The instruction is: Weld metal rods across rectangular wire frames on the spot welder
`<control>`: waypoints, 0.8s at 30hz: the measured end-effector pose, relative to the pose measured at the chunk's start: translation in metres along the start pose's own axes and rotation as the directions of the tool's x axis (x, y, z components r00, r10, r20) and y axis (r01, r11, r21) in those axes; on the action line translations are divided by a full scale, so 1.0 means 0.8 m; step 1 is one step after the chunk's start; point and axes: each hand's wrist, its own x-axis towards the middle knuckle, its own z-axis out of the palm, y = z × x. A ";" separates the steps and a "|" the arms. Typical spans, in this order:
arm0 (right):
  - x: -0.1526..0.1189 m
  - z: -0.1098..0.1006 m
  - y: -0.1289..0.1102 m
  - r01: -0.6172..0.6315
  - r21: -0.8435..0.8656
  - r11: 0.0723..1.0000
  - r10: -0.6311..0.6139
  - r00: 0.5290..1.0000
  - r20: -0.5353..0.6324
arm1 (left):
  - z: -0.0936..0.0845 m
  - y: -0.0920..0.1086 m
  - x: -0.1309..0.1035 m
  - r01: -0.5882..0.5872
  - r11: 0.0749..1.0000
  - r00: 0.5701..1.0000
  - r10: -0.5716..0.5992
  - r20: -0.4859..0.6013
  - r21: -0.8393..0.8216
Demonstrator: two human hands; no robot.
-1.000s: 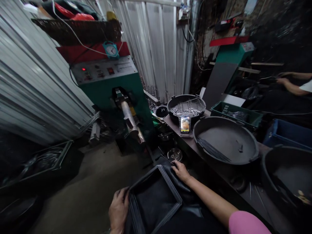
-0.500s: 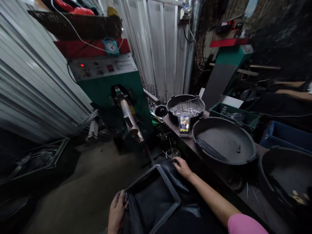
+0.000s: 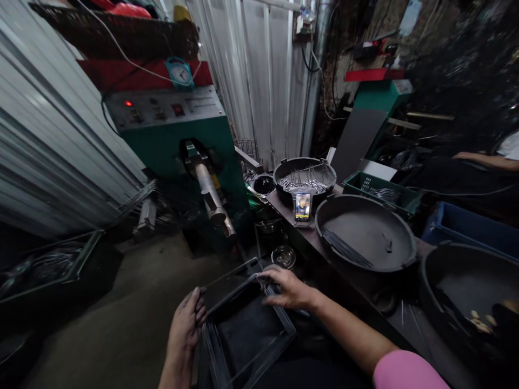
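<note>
"fingers are curled close together on the left hand (image 3: 183, 324), but i can't tell whether they pinch the wire. what's different on the other side?"

"the right hand (image 3: 290, 289) has come in from beside the stack of wire frames (image 3: 215, 351) to its far corner. thumb and forefinger stand apart there; i can't tell if they grip anything."

"and the thin wire frame (image 3: 230, 274) between them?"

"that's new. one edge runs from by the left fingertips to just beyond the right ones, above the stack. i'd judge a single frame is now being handled apart from the rest, so both hands are busy with it."

"where's the stack itself?"

"below and between the two sets of fingers, on a dark covering (image 3: 320, 348). a metal dish (image 3: 284, 257) sits just beyond the right fingertips."

"any brands or writing?"

"none i can read. past the right fingers, the phone (image 3: 302, 206) shows a lit picture with a yellow strip, too small to make out. well beyond the left fingers, the clock (image 3: 180, 73) and control panel (image 3: 162, 112) have markings, all illegible."
</note>
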 end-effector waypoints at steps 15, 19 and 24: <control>0.024 0.044 -0.032 0.058 -0.407 0.912 0.145 0.881 0.451 | 0.101 0.044 0.038 -0.148 0.974 0.973 0.175 0.152 -0.171; 0.024 0.046 -0.029 0.052 -0.407 0.912 0.140 0.892 0.429 | 0.101 0.046 0.037 -0.162 0.974 0.971 0.186 0.152 -0.158; 0.023 0.044 -0.029 0.033 -0.411 0.911 0.154 0.898 0.413 | 0.098 0.038 0.019 -0.285 0.958 0.943 0.283 0.174 -0.018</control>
